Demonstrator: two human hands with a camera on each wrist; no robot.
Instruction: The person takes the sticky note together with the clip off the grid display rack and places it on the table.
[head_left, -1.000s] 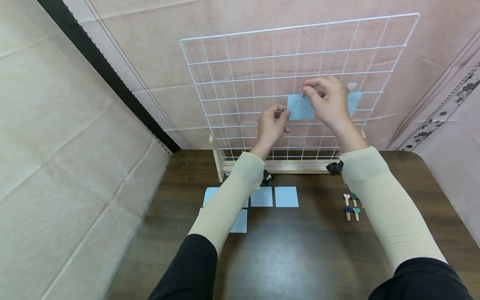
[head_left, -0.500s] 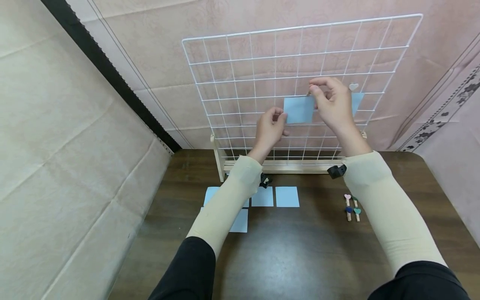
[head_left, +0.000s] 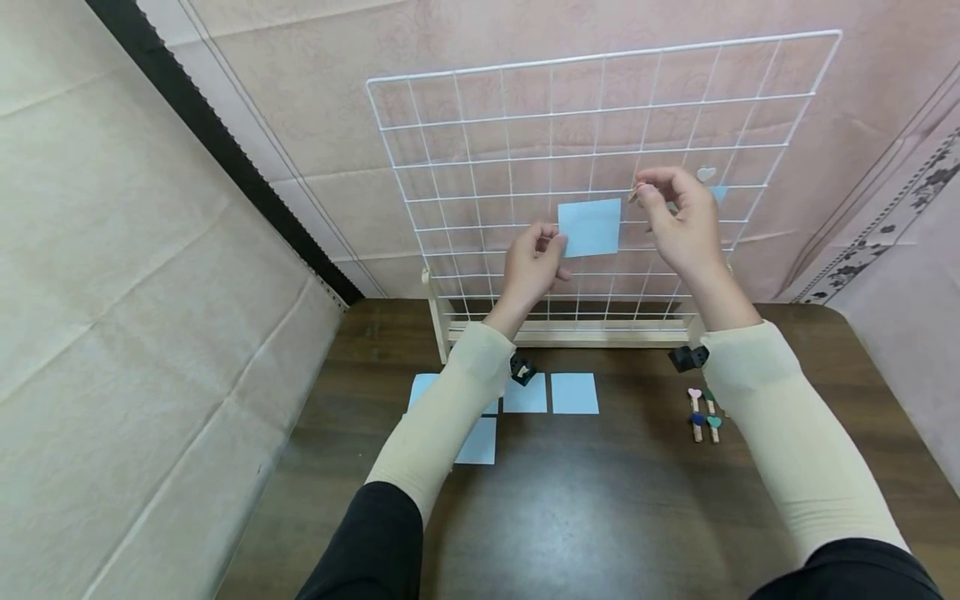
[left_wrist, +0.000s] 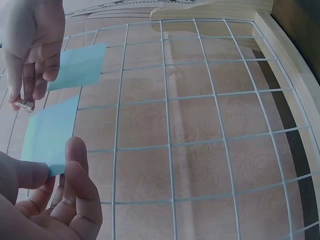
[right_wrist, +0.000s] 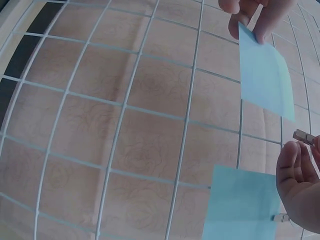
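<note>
In the head view my left hand (head_left: 531, 265) pinches a light blue paper square (head_left: 591, 227) by its lower left edge, in front of the white wire grid (head_left: 510, 158). The thumb and fingers on that edge show closely in the left wrist view. My right hand (head_left: 688, 225) pinches a small wooden clothespin (right_wrist: 303, 136) between thumb and fingertips, just right of the paper and apart from it. Behind the right hand, a second blue square (right_wrist: 242, 205) hangs on the grid under a clothespin with a white heart (head_left: 706, 174), mostly hidden in the head view.
The grid stands in a wooden base (head_left: 600, 337) at the back of the dark table (head_left: 570, 517). Several blue squares (head_left: 574, 393) lie on the table, partly behind the left forearm. Several heart-topped clothespins (head_left: 697, 419) lie to the right, next to the right forearm.
The left hand has drawn the paper slightly left and down. The right hand with the clothespin has moved right and down, away from the paper's top edge, covering more of the hanging square.
</note>
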